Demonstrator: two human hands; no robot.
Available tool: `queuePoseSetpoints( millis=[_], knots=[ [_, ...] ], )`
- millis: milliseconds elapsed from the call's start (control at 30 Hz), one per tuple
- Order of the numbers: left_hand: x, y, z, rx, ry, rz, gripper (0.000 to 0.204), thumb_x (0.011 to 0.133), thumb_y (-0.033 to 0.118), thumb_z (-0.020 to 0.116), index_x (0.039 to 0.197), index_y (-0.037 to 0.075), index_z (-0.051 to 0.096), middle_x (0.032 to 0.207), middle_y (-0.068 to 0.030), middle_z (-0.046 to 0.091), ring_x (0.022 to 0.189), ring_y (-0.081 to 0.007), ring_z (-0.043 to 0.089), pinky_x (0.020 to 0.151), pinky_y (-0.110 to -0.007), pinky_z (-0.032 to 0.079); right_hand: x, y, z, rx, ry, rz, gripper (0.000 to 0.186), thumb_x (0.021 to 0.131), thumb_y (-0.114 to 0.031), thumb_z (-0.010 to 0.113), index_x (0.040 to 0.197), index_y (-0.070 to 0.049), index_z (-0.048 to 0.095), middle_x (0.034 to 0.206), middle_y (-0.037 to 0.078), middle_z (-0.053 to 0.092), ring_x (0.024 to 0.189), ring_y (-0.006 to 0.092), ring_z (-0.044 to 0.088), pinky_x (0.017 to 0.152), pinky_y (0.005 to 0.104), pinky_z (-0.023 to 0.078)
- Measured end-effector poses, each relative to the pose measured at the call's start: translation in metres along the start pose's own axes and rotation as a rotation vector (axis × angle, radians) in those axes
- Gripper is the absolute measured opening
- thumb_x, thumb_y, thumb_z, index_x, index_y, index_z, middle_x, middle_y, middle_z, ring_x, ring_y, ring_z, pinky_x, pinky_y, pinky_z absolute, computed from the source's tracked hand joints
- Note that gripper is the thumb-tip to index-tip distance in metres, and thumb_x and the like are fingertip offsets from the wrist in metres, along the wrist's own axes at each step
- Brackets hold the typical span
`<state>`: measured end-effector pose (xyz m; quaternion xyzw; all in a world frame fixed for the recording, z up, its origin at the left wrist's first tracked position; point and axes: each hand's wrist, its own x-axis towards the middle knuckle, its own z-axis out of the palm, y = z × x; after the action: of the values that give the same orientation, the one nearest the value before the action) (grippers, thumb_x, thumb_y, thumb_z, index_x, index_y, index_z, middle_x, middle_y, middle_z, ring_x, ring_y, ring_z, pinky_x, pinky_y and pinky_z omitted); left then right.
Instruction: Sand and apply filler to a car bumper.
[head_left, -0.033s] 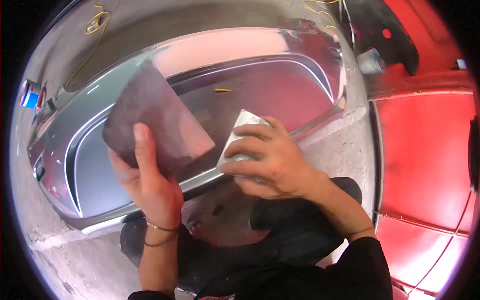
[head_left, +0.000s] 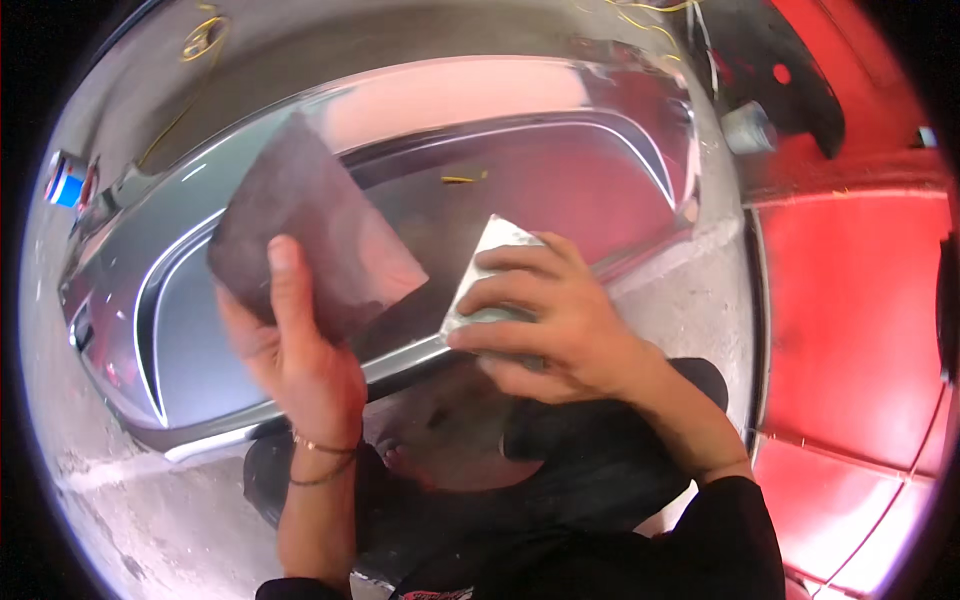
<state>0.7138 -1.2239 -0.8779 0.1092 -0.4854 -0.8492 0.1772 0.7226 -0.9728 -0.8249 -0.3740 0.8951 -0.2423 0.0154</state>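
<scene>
My left hand (head_left: 305, 370) grips a flat dark grey board (head_left: 320, 220) by its near lower edge, with the thumb on its upper face and the fingers behind. A pinkish smear lies near the board's right corner. In my right hand (head_left: 550, 320) is a flat silver-white putty spreader (head_left: 492, 240), its pointed corner upward; something greenish shows between my fingers. The spreader and the board are apart, held above a silver car bumper (head_left: 190, 370). A pale pink patch (head_left: 450, 100) covers the bumper's far upper face.
A blue-and-white can (head_left: 68, 185) stands at the far left, and a grey container (head_left: 750, 130) at the far right. Yellow cord (head_left: 200, 40) lies on the concrete floor behind. A small yellow strip (head_left: 460, 180) shows in the bumper's opening. Red panels (head_left: 850, 330) fill the right side.
The whole view has shifted slightly, so the bumper and cans appear a little further right. Both hands keep their holds, with the spreader and the board almost where they were.
</scene>
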Motion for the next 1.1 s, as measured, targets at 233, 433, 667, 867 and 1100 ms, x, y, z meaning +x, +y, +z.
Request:
queuePoseSetpoints(
  millis=[233, 433, 667, 867, 1100],
  knots=[
    [-0.021, -0.014, 0.002, -0.319, -0.036, -0.688, 0.044, 0.118, 0.023, 0.073, 0.158, 0.008, 0.06, 0.142, -0.0123, 0.077, 0.125, -0.0264, 0.078, 0.103, -0.045, 0.069, 0.013, -0.011, 0.015, 0.569, 0.118, -0.066, 0.046, 0.086, -0.014, 0.094, 0.131, -0.022, 0.088, 0.145, 0.008, 0.073, 0.154, 0.0447, 0.057, 0.133, 0.0627, 0.041],
    [-0.002, -0.016, -0.006, -0.234, -0.037, -0.629, 0.04, 0.115, 0.016, 0.076, 0.152, 0.003, 0.065, 0.136, -0.0098, 0.077, 0.125, -0.0223, 0.075, 0.107, -0.041, 0.063, 0.012, 0.032, -0.019, -0.017, -0.003, 0.078, 0.047, 0.081, -0.011, 0.094, 0.127, -0.018, 0.087, 0.137, 0.005, 0.076, 0.148, 0.0409, 0.062, 0.127, 0.0603, 0.045],
    [-0.007, -0.029, -0.011, -0.094, -0.097, -0.459, 0.04, 0.115, 0.014, 0.076, 0.15, -0.002, 0.068, 0.139, -0.009, 0.077, 0.126, -0.0173, 0.07, 0.112, -0.036, 0.056, 0.029, -0.006, -0.013, -0.142, 0.015, -0.019, 0.033, 0.08, -0.02, 0.091, 0.113, -0.019, 0.087, 0.124, 0.002, 0.079, 0.135, 0.0323, 0.071, 0.114, 0.0561, 0.049],
    [-0.013, -0.036, -0.002, 0.024, -0.201, -0.367, 0.04, 0.116, 0.015, 0.073, 0.151, -0.005, 0.069, 0.139, -0.0105, 0.078, 0.128, -0.0187, 0.07, 0.115, -0.036, 0.054, 0.025, -0.007, -0.008, -0.135, 0.012, 0.015, 0.034, 0.077, -0.023, 0.089, 0.111, -0.018, 0.085, 0.118, 0.001, 0.08, 0.129, 0.0311, 0.073, 0.112, 0.0544, 0.05],
    [-0.01, -0.036, -0.007, 0.095, -0.215, -0.288, 0.038, 0.116, 0.015, 0.071, 0.149, -0.004, 0.07, 0.139, -0.0128, 0.079, 0.128, -0.0194, 0.071, 0.115, -0.037, 0.055, 0.031, -0.007, -0.005, -0.055, 0.033, 0.038, 0.031, 0.079, -0.023, 0.09, 0.11, -0.018, 0.086, 0.119, 0.002, 0.08, 0.128, 0.032, 0.074, 0.111, 0.0542, 0.051]
  ],
)
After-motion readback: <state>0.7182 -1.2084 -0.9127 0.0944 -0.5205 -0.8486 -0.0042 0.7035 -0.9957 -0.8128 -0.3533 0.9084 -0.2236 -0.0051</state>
